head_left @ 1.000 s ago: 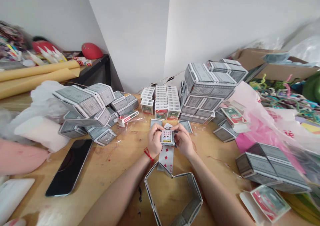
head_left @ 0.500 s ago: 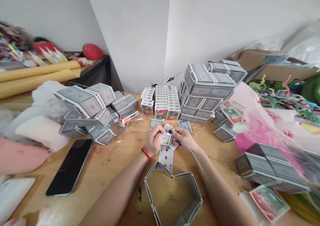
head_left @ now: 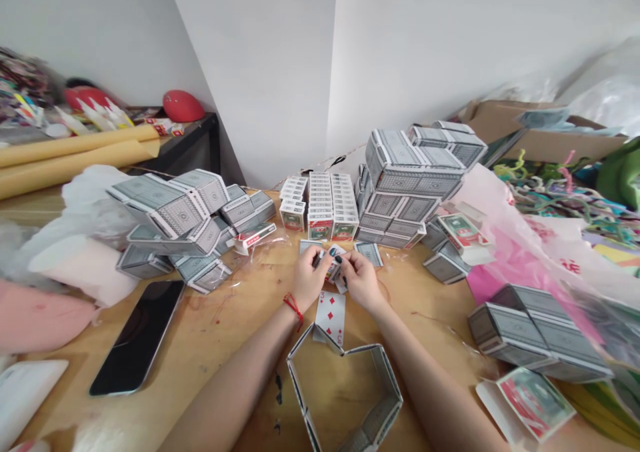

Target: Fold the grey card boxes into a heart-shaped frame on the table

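Note:
My left hand (head_left: 308,277) and my right hand (head_left: 361,280) meet over the middle of the table, fingers pinched on a small playing card (head_left: 331,276) with coloured print. The fingers hide much of it, so I cannot tell whether it is one card or several. Just below lies a three of diamonds (head_left: 331,317), face up. Beyond my fingers are a patterned card back (head_left: 369,253) on the right and another card (head_left: 311,245) on the left. Between my forearms stands a heart-shaped ring of folded cards (head_left: 345,353), open at the top.
Rows of card boxes (head_left: 320,228) stand at the back. Stacked folded-card blocks rise on the left (head_left: 165,202) and right (head_left: 415,165). A black phone (head_left: 137,339) lies at left. An open card box (head_left: 537,404) is at lower right, near pink plastic (head_left: 493,272).
My hands have drawn closer together, the thumbs nearly meeting over the card. More of the card is now covered. The view has shifted slightly.

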Demonstrator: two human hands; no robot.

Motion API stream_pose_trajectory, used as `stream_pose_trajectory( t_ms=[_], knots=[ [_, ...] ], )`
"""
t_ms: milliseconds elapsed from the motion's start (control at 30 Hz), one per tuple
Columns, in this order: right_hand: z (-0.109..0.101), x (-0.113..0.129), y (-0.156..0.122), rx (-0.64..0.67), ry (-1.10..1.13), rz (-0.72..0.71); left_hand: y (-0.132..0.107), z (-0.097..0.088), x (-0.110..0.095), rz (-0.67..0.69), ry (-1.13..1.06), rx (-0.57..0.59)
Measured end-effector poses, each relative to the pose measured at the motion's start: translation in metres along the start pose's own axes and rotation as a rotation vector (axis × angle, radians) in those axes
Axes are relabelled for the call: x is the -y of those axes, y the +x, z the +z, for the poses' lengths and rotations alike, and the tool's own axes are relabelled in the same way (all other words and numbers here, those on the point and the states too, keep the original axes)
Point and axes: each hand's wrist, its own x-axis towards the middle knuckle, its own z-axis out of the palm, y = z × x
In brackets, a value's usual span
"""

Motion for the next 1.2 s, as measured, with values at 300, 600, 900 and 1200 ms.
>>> stream_pose_trajectory(
  t_ms=[300, 600, 900, 1200],
  knots=[
    [-0.002, 0.003, -0.002, 0.153, -0.026, -0.005, -0.003, 0.000, -0.005, 0.027, 0.004, -0.066],
    [-0.002, 0.010, -0.001, 0.225, -0.163, -0.077, -0.002, -0.003, -0.002, 0.055, 0.053, -0.070],
    [-0.008, 0.016, -0.001, 0.282, -0.014, 0.066, -0.008, 0.000, -0.006, 0.090, 0.080, -0.014],
    [-0.006, 0.010, 0.001, 0.231, -0.051, 0.061, -0.004, 0.000, -0.002, 0.110, 0.159, 0.003]
  ],
)
